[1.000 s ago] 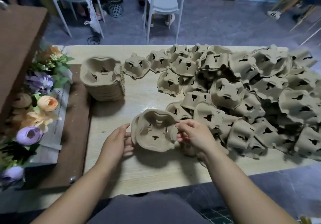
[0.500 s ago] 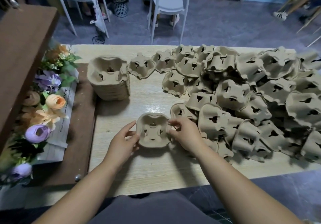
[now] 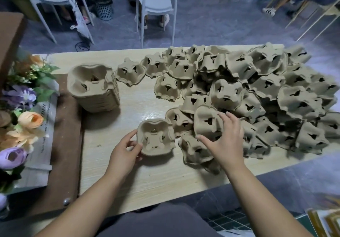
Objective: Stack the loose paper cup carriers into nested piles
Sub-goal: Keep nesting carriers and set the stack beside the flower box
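Observation:
A brown pulp cup carrier (image 3: 155, 137) sits cavity-up on the wooden table (image 3: 128, 172), near the front. My left hand (image 3: 125, 151) grips its left rim with thumb and fingers. My right hand (image 3: 225, 140) hovers spread over an upside-down carrier (image 3: 206, 121) at the near edge of the big loose heap (image 3: 257, 93), fingers straight and holding nothing. A tall nested pile (image 3: 93, 87) of carriers stands at the table's back left.
Artificial flowers (image 3: 22, 111) in a paper wrap lie along the left on a brown board (image 3: 64, 144). White chairs (image 3: 156, 3) and a small bin (image 3: 104, 6) stand on the floor beyond the table.
My right hand has let go of the upright carrier and moved right over the heap. The carrier now rests flat on the table, held by my left hand only.

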